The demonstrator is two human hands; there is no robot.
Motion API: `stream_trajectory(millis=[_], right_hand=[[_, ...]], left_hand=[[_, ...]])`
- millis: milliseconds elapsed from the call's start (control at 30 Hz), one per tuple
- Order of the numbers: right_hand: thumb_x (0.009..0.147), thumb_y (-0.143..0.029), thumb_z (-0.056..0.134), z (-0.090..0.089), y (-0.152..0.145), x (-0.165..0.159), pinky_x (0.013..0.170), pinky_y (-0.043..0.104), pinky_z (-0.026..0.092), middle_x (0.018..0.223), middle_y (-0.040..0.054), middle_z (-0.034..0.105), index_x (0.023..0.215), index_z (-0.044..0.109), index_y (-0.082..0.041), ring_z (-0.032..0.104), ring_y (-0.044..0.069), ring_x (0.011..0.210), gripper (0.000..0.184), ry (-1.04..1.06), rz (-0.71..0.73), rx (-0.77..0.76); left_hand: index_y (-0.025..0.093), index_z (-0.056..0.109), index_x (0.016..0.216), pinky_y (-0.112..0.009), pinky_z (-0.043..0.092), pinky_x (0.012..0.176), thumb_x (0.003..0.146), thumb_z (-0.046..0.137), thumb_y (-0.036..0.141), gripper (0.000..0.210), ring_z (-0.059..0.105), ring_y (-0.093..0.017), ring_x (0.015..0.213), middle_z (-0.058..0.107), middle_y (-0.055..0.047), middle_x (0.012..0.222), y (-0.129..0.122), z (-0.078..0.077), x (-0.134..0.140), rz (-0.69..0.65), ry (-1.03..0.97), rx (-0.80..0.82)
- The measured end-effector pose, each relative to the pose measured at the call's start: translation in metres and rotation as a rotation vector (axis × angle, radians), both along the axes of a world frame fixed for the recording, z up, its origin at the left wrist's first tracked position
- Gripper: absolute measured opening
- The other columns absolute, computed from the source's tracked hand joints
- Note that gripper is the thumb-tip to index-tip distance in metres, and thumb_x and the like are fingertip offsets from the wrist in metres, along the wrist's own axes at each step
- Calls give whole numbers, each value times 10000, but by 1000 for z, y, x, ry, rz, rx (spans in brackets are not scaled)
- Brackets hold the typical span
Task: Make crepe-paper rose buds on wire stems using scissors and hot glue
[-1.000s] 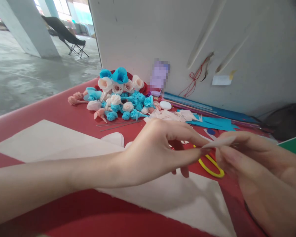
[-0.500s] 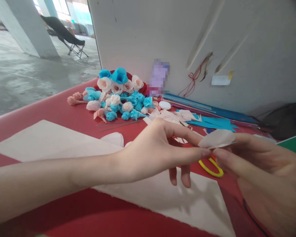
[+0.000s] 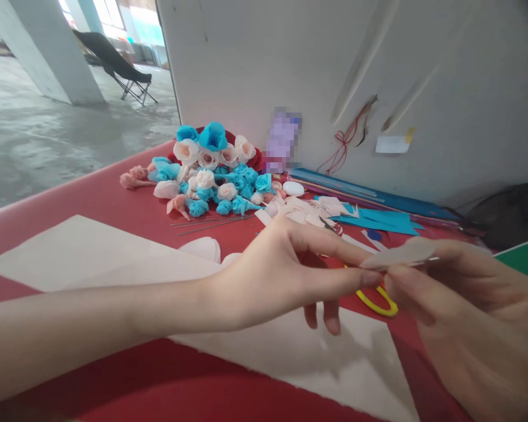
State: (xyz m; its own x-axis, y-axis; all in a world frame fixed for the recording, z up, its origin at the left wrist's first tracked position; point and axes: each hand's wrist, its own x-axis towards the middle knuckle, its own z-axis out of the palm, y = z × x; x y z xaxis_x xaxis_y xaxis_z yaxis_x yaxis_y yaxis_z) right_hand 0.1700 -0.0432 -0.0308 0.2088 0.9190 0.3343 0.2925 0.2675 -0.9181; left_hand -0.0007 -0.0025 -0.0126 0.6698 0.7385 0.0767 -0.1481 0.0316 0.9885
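Note:
A small white paper petal (image 3: 398, 255) is held level above the table between both hands. My left hand (image 3: 286, 269) pinches its left end between thumb and index finger, the other fingers hanging down. At the petal's right end, my right hand (image 3: 470, 305) grips it between thumb and fingers; a thin pale edge shows there. Behind and below the fingertips lie scissors with a yellow handle (image 3: 381, 305), partly hidden. Beneath the hands is a large off-white paper sheet (image 3: 317, 363). Rounded white petals (image 3: 202, 249) rest beyond my left wrist.
Blue, white and pink paper flowers (image 3: 220, 176) are heaped at the back of the red table (image 3: 114, 387). Thin wires (image 3: 211, 224), white paper scraps (image 3: 299, 210) and blue paper strips (image 3: 378, 220) lie nearby. Another off-white sheet (image 3: 79, 252) is at left. A grey panel (image 3: 264, 53) stands behind.
The petal has tipped flatter, so less of its face shows, and it has shifted slightly right. Both hands keep their pinch on it.

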Motion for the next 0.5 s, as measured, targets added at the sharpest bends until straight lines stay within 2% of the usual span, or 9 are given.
stream_trajectory(millis=[100,167,267,367,500], right_hand=[[665,-309,704,3,1,-4,532,163,527,724,-60,632,799,629,-334,595,120,604,156,-25,11,-2],[628,-313,716,6,3,-10,491,113,491,643,-60,608,688,631,-299,571,94,548,105,-18,-40,-16],[581,-329,727,9,3,-17,432,86,450,549,-45,576,586,618,-253,541,79,477,133,19,-84,-22],[570,-336,732,9,1,-19,429,106,455,554,-34,582,591,621,-249,540,84,469,142,58,-81,-35],[586,-296,727,9,0,-17,440,100,451,554,-40,558,599,601,-230,523,72,484,142,105,-30,-48]], left_hand=[[123,689,801,-83,464,416,752,577,128,123,550,-12,466,623,10,758,-1,-3,0,103,-12,210],[133,694,825,-85,480,434,750,577,122,140,563,-19,489,651,-4,824,-1,-5,0,161,-4,363],[171,699,836,-113,506,476,758,575,152,148,580,-39,518,676,-3,857,-2,-8,-2,241,44,544],[208,700,829,-133,510,481,761,577,182,143,596,-59,531,689,4,839,-2,-9,-3,302,95,636],[212,693,823,-143,519,504,765,572,189,136,618,-75,568,691,4,822,-3,-11,-2,323,109,645]])
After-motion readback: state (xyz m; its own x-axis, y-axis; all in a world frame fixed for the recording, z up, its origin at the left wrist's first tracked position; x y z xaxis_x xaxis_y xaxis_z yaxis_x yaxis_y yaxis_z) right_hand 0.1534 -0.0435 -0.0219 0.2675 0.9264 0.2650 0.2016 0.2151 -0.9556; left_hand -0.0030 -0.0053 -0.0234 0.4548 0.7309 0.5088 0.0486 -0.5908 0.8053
